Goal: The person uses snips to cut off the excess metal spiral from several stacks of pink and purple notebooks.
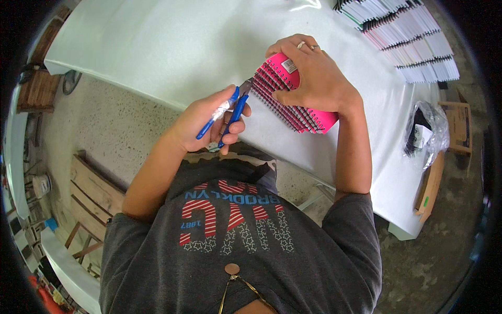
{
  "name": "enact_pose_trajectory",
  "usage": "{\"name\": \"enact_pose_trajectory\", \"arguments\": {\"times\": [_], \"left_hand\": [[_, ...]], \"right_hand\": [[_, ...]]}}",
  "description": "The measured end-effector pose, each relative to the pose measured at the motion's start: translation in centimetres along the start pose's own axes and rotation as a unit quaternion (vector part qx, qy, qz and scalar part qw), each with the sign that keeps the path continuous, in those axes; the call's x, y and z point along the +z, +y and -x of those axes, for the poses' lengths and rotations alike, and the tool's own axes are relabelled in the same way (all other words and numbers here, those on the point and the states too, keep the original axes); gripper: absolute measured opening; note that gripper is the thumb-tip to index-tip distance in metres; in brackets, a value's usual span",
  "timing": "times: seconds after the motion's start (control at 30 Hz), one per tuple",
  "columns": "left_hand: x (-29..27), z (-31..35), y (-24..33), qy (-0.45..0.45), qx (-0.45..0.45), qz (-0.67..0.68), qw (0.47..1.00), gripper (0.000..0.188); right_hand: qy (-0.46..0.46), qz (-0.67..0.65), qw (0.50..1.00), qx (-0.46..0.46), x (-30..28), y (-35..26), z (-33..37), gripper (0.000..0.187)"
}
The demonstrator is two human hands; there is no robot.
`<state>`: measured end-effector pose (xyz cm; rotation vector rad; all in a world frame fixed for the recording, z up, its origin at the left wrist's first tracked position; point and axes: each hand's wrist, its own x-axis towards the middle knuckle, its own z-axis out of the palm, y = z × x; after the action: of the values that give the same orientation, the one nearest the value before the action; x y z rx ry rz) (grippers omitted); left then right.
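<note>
In my left hand is a pair of blue-handled pliers, with white wrapping on one handle. Their metal jaws meet the corner of a stack of pink spiral notebooks at the end of the wire bindings. My right hand grips that stack from above, fingers over the far edge and thumb across the spirals. The notebooks are held tilted over the table, black coils toward my left. A white label sticks to the top pink cover. The right fingertips are partly hidden behind the stack.
Rows of stacked spiral-bound notebooks stand at the table's far right. A clear plastic bag with dark contents lies near the right edge, beside a cardboard box. The pale-covered table spans the front. A wooden bench stands at left.
</note>
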<state>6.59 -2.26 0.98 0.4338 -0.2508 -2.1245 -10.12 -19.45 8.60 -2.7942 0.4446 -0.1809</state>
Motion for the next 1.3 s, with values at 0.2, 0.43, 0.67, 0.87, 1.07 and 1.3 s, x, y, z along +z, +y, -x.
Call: {"name": "enact_pose_trajectory", "arguments": {"times": [0.2,0.43,0.67,0.87,1.07,1.3], "left_hand": [[2.5,-0.3,-0.6,0.200,-0.011,-0.180,0.963,0.060],[0.2,-0.9,-2.5,0.106,0.053,0.011,0.993,0.060],[0.8,-0.9,-2.6,0.064,0.038,0.029,0.997,0.056],[-0.6,-1.0,-2.5,-0.017,0.052,0.108,0.993,0.051],[3.2,-0.8,-0.7,0.345,0.017,-0.550,0.761,0.053],[2.8,-0.2,-0.5,0.198,-0.014,-0.054,0.979,0.058]], "right_hand": [[0.020,0.065,0.997,0.029,-0.1,-1.1,0.5,0.060],[0.072,0.216,0.969,0.096,1.7,-4.6,1.7,0.070],[0.027,0.194,0.975,0.109,1.3,-4.2,1.1,0.065],[0.031,0.181,0.980,0.083,0.9,-4.2,1.1,0.062],[0.034,0.194,0.976,0.090,1.5,-4.0,1.1,0.063],[0.021,0.245,0.964,0.106,1.8,-4.5,1.1,0.068]]}}
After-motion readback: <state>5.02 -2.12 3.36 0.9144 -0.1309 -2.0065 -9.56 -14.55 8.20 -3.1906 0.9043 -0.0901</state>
